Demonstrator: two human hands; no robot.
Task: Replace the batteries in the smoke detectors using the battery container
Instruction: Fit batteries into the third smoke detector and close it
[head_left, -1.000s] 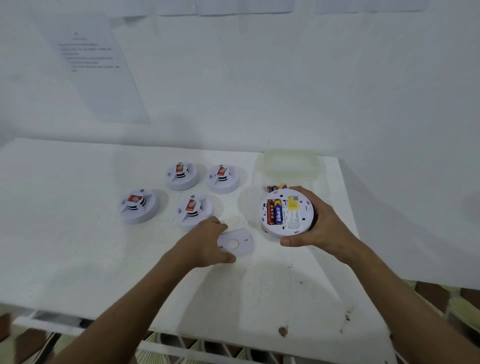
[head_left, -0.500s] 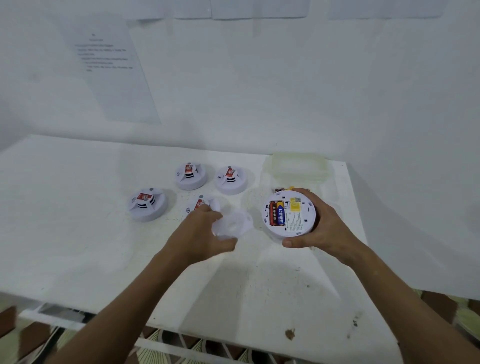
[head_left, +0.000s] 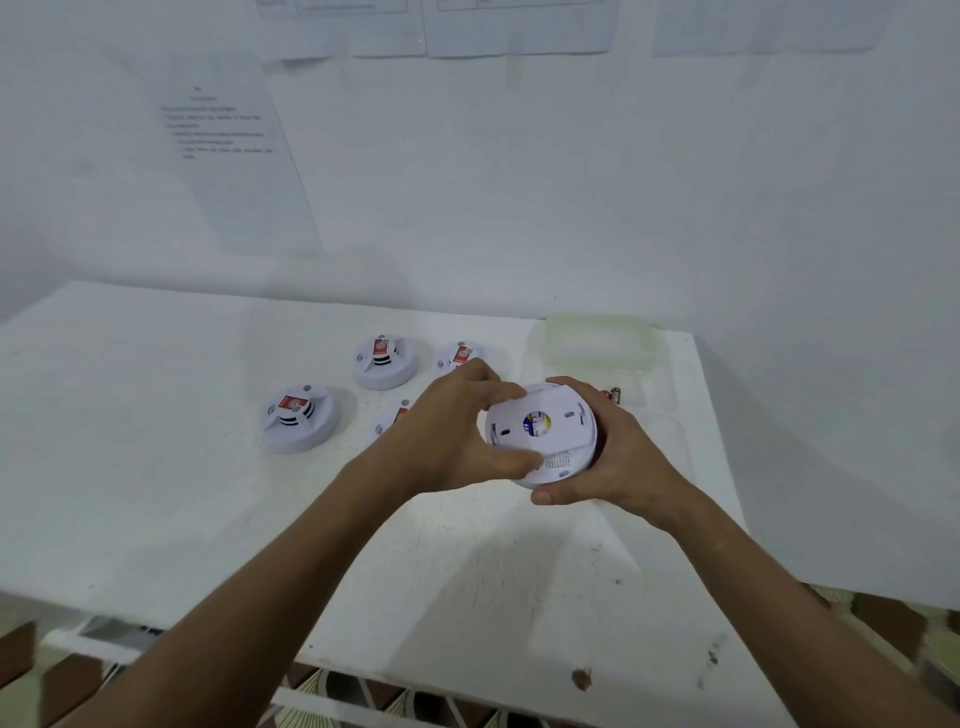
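At the centre of the frame, a round white plastic smoke detector was held above the white table, its back plate facing up, the right hand cupping its right rim. The left hand gripped its left edge, fingers curled over the plate. Four more white smoke detectors sat left of centre, and a translucent plastic battery container stood just behind the hands.

Both forearms reach forward, converging. The left hand curls its fingers and thumb in a grip. The right hand cups opposite it.
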